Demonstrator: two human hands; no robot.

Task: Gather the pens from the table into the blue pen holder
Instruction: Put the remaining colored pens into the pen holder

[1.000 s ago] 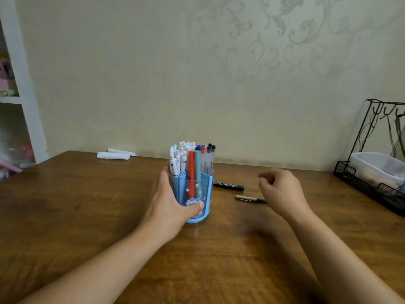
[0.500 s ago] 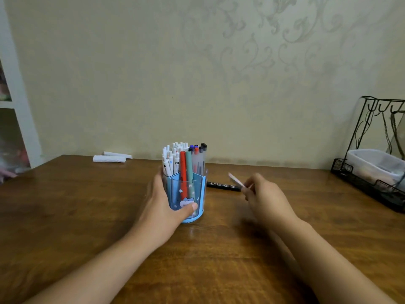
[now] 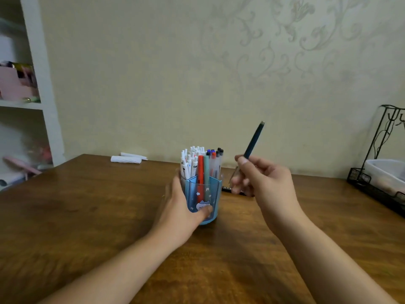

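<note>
The blue pen holder (image 3: 205, 195) stands upright on the wooden table (image 3: 87, 216), packed with several white, red, green and clear pens. My left hand (image 3: 179, 213) grips its left side, thumb across the front. My right hand (image 3: 265, 183) is raised just right of the holder and pinches a dark blue pen (image 3: 254, 140) that points up and to the right. A black marker (image 3: 228, 189) lies on the table behind my right hand, mostly hidden by it.
Two white rolled items (image 3: 127, 158) lie at the table's back edge near the wall. A black wire rack (image 3: 381, 172) holding a clear plastic box sits at the far right. White shelves (image 3: 32, 106) stand at the left.
My right hand picked the pen up off the table and lifted it, swinging it upright beside the holder. My left hand kept its grip on the holder.
</note>
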